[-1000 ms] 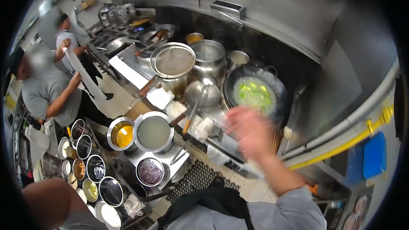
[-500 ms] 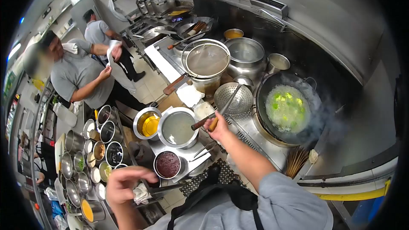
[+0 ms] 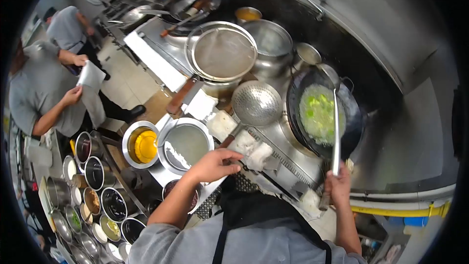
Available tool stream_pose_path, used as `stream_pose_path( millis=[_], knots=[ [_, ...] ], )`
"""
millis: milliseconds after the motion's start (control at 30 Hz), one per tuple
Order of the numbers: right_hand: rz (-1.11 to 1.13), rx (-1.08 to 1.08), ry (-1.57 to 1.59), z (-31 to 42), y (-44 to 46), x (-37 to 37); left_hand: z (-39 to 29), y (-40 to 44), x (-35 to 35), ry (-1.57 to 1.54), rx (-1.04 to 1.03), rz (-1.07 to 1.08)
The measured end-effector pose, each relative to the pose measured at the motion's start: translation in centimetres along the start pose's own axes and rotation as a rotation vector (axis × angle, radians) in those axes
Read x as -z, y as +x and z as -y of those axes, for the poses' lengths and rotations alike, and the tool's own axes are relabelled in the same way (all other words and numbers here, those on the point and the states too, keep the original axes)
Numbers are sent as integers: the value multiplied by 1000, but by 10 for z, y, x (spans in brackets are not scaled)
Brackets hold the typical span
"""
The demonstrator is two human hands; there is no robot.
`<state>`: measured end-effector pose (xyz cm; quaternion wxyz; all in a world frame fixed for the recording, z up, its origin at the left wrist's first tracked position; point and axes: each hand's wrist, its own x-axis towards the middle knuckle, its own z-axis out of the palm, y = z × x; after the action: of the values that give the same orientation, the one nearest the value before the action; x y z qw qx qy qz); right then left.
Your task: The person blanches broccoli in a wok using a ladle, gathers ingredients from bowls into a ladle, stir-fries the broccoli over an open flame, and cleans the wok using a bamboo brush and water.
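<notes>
My right hand [image 3: 338, 186] is closed around the handle of a long metal ladle [image 3: 336, 132], whose bowl is over the far rim of the wok. Green pieces lie in bubbling pale liquid in the black wok [image 3: 354, 129]. Near the wooden handle of the perforated strainer [image 3: 257, 102], my left hand [image 3: 215, 165] has its thumb and fingers apart and holds nothing. The strainer rests on the steel stove top left of the wok. White folded cloths [image 3: 251, 149] lie beside its handle.
A pot of cloudy liquid [image 3: 210, 142] and a pot of yellow liquid [image 3: 153, 155] stand at left. Behind are a sieve-topped pot [image 3: 254, 51] and a lidded-looking pot [image 3: 288, 51]. Two people stand far left, one holding a white cloth [image 3: 90, 76]. Several containers fill the lower left.
My right hand has moved right with the ladle, whose bowl is now over the wok. My left hand has moved right, toward the strainer handle. The view has shifted.
</notes>
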<state>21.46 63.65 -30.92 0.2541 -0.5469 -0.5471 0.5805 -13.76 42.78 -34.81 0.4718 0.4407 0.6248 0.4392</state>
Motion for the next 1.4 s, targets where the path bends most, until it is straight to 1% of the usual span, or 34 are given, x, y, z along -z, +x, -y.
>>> stream_pose_path(
  millis=[67, 133, 167, 200, 233, 267, 300, 333, 367, 433, 500, 533, 567, 600, 633, 667, 700, 733, 800, 867, 900, 933, 1000, 1033, 1067, 1100, 1133, 1167, 1200, 1233, 1267, 1333, 1367, 1400],
  knots=[
    [-72, 175, -295, -6, 0, 45, 2, 14, -1, 40, -10, 78],
    [-120, -122, -508, 13, -46, 62, -13, 25, 1, 232, -55, 90],
    [-118, -38, -681, 2, -61, 79, -7, 27, -2, 183, -83, 94],
    [-93, -36, -758, 1, -75, 86, -7, 28, -2, 132, -18, 109],
    [-69, -32, -835, -1, -90, 94, 1, 28, -7, 48, -1, 106],
    [-39, 152, -964, 1, -97, 93, 6, 29, -13, -32, 21, 99],
    [-50, 120, -1026, -3, -94, 91, 4, 34, -20, -26, 11, 115],
    [-55, 88, -1084, -11, -85, 91, 0, 37, -25, 67, 18, 97],
    [-64, 129, -1204, -37, -66, 99, -2, 35, -32, 158, 35, 75],
    [-97, 82, -1265, -49, -13, 92, -17, 42, -45, 201, 7, 89],
    [-163, 146, -1179, -61, 37, 91, -23, 44, -65, 238, -31, 116],
    [-162, 159, -1171, -75, 68, 101, -23, 45, -73, 248, -34, 106],
    [-173, 376, -1007, -95, 98, 112, -17, 42, -80, 242, 14, 108],
    [-186, 489, -910, -88, 105, 117, -16, 40, -84, 237, 54, 107],
    [-191, 603, -818, -80, 113, 121, -16, 35, -86, 325, 103, 126],
    [-154, 259, -526, -48, 89, 117, -12, 25, -88, 411, 161, 146],
    [-107, -78, -233, -30, 78, 116, -15, 14, -91, 391, 167, 156],
    [-91, -72, -229, -35, 85, 123, 34, 3, -94, 346, 183, 74],
    [-269, 14, -246, -55, 94, 133, 68, -23, -99, 193, 429, 26],
    [-237, 4, -231, -54, 95, 126, 87, -44, -109, 419, 466, -22],
    [-239, 2, -227, -48, 96, 126, 90, -50, -114, 483, 482, -22],
    [-234, 8, -233, -49, 97, 123, 92, -53, -118, 476, 483, -29],
    [-38, -206, 160, -54, 93, 111, 89, -56, -129, 87, 530, 10],
    [66, -286, 325, -52, 88, 111, 83, -57, -134, 126, 497, -6],
    [169, -369, 490, -48, 82, 112, 97, -56, -136, 281, 469, -6],
    [208, -435, 621, -43, 73, 115, 89, -54, -136, 364, 455, -14],
    [339, -410, 597, -52, 70, 126, 81, -51, -134, 443, 440, -23],
    [469, -376, 561, -59, 69, 140, 83, -51, -131, 458, 415, -46],
    [247, -227, 107, -50, 56, 135, 95, -51, -127, 434, 409, -64],
    [231, -120, -165, -44, 44, 135, 94, -52, -123, 431, 464, -101],
    [85, 10, -561, -27, 26, 129, 95, -53, -118, 436, 467, -123],
    [-137, 492, -1078, -37, 37, 140, 97, -58, -104, 490, 522, -155],
    [-144, 519, -1081, -23, 49, 134, 112, -61, -98, 511, 532, -185],
    [-111, 537, -911, -8, 60, 124, 121, -65, -93, 538, 548, -210]
  ],
)
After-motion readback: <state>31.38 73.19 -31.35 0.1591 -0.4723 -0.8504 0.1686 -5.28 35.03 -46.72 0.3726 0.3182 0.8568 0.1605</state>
